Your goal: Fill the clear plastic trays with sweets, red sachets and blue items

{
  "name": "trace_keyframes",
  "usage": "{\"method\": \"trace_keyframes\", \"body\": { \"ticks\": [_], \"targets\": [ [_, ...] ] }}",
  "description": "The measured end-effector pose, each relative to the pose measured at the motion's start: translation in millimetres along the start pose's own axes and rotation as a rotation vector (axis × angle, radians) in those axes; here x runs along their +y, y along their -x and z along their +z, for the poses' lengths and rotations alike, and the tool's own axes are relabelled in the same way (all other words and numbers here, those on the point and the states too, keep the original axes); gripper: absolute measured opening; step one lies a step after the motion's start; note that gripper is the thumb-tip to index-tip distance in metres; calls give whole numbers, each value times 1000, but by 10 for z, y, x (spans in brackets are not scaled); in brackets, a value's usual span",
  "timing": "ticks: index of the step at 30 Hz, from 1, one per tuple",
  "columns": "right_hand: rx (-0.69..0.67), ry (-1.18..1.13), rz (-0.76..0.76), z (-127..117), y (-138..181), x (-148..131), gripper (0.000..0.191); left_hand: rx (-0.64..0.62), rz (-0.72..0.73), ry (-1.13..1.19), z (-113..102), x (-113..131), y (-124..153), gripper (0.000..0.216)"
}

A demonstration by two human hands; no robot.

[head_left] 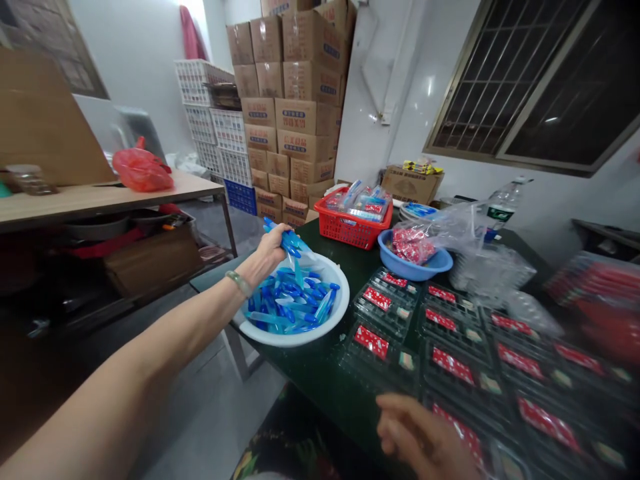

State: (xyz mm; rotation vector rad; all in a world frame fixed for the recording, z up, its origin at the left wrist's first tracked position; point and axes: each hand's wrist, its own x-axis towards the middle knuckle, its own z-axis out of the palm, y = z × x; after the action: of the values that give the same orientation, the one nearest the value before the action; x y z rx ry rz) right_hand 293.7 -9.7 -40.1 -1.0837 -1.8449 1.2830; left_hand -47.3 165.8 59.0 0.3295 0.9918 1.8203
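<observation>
My left hand is closed around a bunch of slim blue plastic pieces, held just above a white basin. Many more of these dark and light blue pieces lie heaped in the basin; their exact kind I cannot make out. At the bottom edge, my right hand is slightly blurred, with loosely bent fingers and nothing visible in them. Close to it are clear plastic trays in rows, each with a red white-dotted packet and a small pale piece.
A red basket of bagged goods and a blue bowl with red packets stand at the table's back. Beside them are clear plastic bags and a bottle. Cartons are stacked behind; another table is at left.
</observation>
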Motion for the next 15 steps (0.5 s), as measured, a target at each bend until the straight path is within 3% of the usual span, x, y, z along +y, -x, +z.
{"method": "trace_keyframes", "body": {
  "ticks": [4,8,11,15],
  "targets": [
    [96,-127,-6,-10,-375,-246,32,-41,-85,35,179,65,143,13],
    [250,-166,-134,41,-826,-349,37,-126,-151,63,525,-42,519,11],
    [308,-180,-203,21,-976,-409,43,-287,-287,80,842,-308,930,9],
    [251,-327,-117,-145,-788,-398,34,-510,-506,112,1154,-905,1423,9]
  ]
}}
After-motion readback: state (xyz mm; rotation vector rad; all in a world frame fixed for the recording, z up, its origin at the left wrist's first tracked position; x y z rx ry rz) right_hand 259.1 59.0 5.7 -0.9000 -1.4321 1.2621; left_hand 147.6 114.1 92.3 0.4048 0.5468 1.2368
